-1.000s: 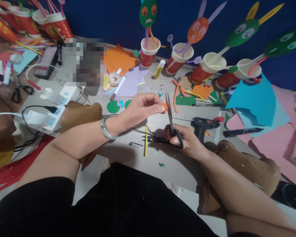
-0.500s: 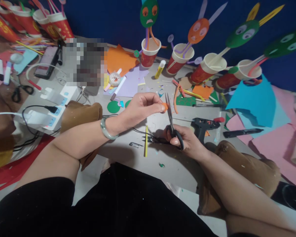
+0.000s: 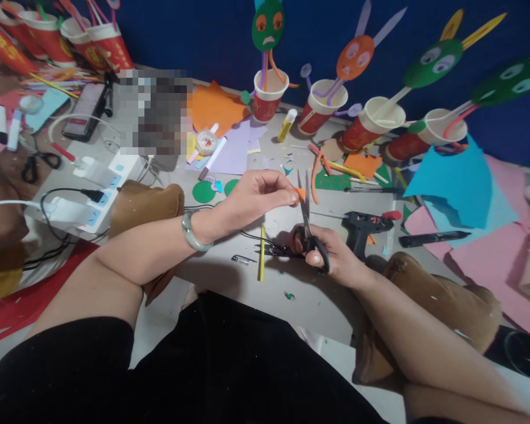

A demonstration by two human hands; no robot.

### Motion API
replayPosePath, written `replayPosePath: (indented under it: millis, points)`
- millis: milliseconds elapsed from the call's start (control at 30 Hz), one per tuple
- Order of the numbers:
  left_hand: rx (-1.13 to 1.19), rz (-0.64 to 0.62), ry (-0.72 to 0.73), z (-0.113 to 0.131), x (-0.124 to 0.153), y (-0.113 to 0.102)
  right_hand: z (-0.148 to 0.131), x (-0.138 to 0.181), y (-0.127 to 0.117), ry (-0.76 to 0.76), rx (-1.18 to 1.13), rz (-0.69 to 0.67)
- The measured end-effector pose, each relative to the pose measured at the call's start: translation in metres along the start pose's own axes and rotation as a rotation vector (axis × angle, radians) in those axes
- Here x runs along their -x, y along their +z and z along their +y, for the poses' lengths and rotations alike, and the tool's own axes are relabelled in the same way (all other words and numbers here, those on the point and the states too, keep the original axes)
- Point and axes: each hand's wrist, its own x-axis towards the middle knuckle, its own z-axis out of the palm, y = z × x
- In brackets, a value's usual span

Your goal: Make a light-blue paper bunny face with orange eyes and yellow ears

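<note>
Between thumb and fingertips, my left hand point(image 3: 265, 197) pinches a small piece of orange paper point(image 3: 301, 193). My right hand point(image 3: 331, 253) grips black-handled scissors point(image 3: 308, 221), fingers through the loops. The blades point away from me and stand apart, with the orange piece at their left side; whether they touch it I cannot tell. Below the hands on the table lie a yellow stick point(image 3: 262, 253), a small silver clip-like piece point(image 3: 242, 259) and another pair of scissors point(image 3: 274, 251), partly hidden by my right hand. Green paper circles point(image 3: 204, 191) lie left of my left hand.
Red paper cups point(image 3: 267, 109) with paper-faced figures line the back. A glue stick point(image 3: 287, 125) stands before them. A black glue gun point(image 3: 360, 229) and blue paper point(image 3: 454, 185) lie right. A power strip point(image 3: 101, 200) with cables is left, near another person's arm point(image 3: 0, 200).
The scissor blades have opened wider. My left hand with the orange paper has shifted slightly right and down; the rest stays in place.
</note>
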Motion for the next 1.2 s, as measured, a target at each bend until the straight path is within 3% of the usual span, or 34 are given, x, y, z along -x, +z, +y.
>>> replayPosePath:
  millis: [1200]
  points:
    - [0.018, -0.058, -0.011, -0.0013, 0.0006, -0.0011, 0.0052, 0.0024, 0.0000, 0.031, 0.020, 0.034]
